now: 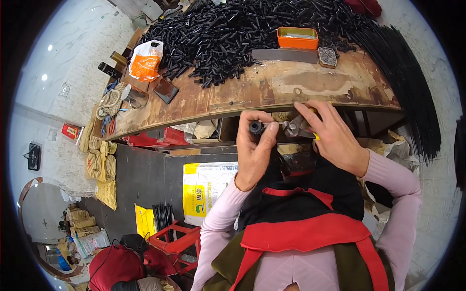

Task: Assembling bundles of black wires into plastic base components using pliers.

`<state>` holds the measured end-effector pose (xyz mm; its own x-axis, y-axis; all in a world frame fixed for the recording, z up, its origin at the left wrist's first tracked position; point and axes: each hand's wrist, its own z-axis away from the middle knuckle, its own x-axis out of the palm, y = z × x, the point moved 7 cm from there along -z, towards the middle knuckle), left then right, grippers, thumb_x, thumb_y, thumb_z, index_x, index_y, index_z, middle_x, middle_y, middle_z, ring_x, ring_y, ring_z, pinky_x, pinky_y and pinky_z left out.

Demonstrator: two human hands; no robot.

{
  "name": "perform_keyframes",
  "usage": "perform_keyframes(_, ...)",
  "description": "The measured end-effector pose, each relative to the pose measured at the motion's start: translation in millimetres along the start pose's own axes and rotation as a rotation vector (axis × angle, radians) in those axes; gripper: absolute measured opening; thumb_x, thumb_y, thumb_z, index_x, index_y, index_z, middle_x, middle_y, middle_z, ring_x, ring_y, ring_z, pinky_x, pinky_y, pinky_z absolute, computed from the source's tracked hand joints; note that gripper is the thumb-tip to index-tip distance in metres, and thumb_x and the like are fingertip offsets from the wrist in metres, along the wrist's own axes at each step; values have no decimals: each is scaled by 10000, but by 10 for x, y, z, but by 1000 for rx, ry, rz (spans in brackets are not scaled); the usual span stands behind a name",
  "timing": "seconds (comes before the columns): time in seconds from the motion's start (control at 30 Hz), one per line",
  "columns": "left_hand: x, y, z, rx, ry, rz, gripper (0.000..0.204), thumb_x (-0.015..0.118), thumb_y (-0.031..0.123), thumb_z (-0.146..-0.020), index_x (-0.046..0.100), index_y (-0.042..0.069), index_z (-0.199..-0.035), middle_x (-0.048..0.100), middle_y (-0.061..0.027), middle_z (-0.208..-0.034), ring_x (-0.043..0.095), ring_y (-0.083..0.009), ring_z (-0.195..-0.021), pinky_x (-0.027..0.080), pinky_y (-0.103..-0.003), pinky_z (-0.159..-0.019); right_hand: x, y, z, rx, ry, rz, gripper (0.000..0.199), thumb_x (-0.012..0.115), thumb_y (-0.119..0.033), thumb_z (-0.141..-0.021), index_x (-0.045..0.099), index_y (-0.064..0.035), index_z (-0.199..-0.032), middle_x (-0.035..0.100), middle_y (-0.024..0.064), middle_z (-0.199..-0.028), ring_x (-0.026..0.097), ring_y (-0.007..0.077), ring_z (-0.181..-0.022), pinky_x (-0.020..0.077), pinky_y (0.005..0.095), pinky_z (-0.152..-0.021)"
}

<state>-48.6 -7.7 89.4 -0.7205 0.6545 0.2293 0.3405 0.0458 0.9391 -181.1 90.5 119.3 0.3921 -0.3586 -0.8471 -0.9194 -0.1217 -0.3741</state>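
In the head view, both hands work just off the front edge of the wooden table (233,94), right of that edge's middle. The left hand (252,156) pinches a black cylindrical piece (256,127) between thumb and fingers, its round end upward. The right hand (335,137) is closed around pliers (293,128) with a yellow grip; their head is next to the piece, and whether their jaws bite on anything cannot be told.

A heap of black tubes (218,41) crowds the table's back edge and spills toward the middle. At the heap's front, toward the right end, are an orange tin (297,42), a flat grey strip (285,56) and a small clear box (327,57). Long black rods (410,87) lie across the right end and droop past it. Toward the left end are a white-and-orange bag (145,60), a phone (165,90) and, near the front left corner, a tipped jar (136,97). Bare wood separates the hands from the heap.
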Motion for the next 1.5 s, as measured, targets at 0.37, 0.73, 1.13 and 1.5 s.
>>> perform_keyframes(0.37, 77, 32, 105, -170, -256, -87, 394, 575, 165, -978, 502, 0, -1327, 568, -41, -1129, 500, -84, -919, 413, -216, -801, -62, -161, -146, -195, 171, 250, 695, 629, 103, -721, 457, -47, -1377, 483, 171, -1213, 507, 370, -1106, 440, 445, -955)
perform_keyframes(0.73, 89, -16, 144, -80, -265, -132, 426, 578, 244, -981, 494, 7, -1325, 542, 6, -871, 437, -56, -693, 354, -196, -616, -5, -64, -58, -104, 36, 105, 634, 698, 44, -699, 503, -6, -1300, 505, 162, -1077, 504, 350, -982, 440, 419, -862)
perform_keyframes(1.13, 244, 59, 302, -61, -721, -220, 491, 609, 314, -949, 513, -5, -1310, 614, -98, -1162, 587, -165, -980, 461, -311, -871, 87, -147, 462, 537, -1065, -1100, 474, 835, -182, -762, 553, -41, -1115, 584, 21, -700, 575, 61, -593, 421, 229, -521)
perform_keyframes(1.5, 269, -40, 57, -154, -554, -229, 437, 581, 145, -970, 439, 30, -1367, 580, -55, -985, 516, -98, -851, 436, -254, -754, -558, -96, 283, -150, 49, 113, 438, 690, -79, -828, 494, 20, -1207, 574, 187, -1059, 614, 334, -920, 501, 381, -796)
